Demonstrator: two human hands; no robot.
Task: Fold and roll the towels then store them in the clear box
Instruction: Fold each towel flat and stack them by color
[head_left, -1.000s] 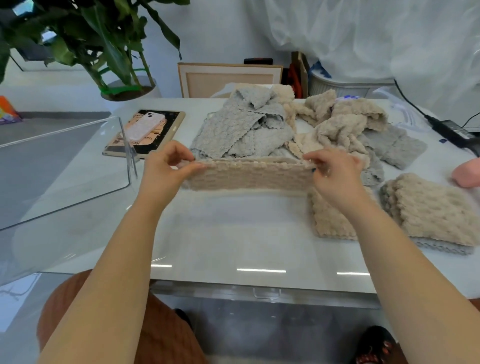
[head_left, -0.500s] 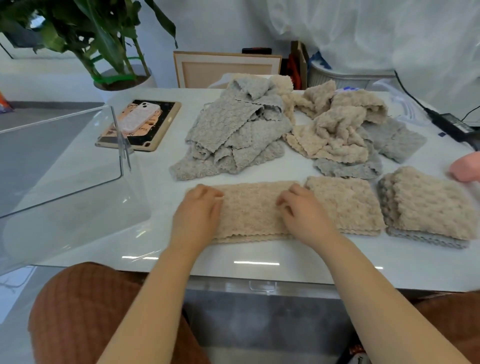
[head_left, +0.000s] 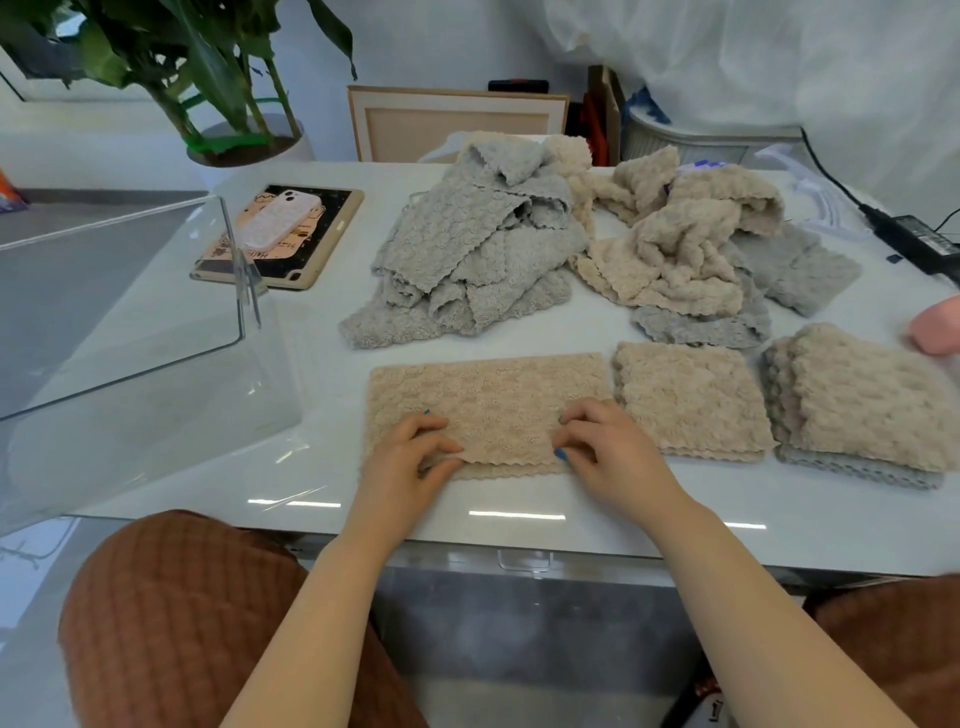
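Note:
A beige towel (head_left: 488, 395), folded into a long strip, lies flat on the white table (head_left: 519, 499) in front of me. My left hand (head_left: 410, 457) pinches its near edge at the left. My right hand (head_left: 608, 452) pinches the same edge further right. The clear box (head_left: 130, 374) stands at the table's left, with no towel visible in it. To the right lie a folded beige towel (head_left: 691, 400) and a folded stack (head_left: 857, 400) of beige on grey. Behind them sit a loose grey pile (head_left: 478, 249) and a mixed beige and grey pile (head_left: 696, 249).
A tablet (head_left: 322, 218) with a phone (head_left: 278, 218) on it lies at the back left. A potted plant (head_left: 223, 104) stands behind it. A black power adapter (head_left: 919, 241) and cable sit at the far right, near a pink object (head_left: 937, 325).
The strip was held up in the air between both hands; it now lies flat on the table. Both hands have slid back to its near edge and pinch it.

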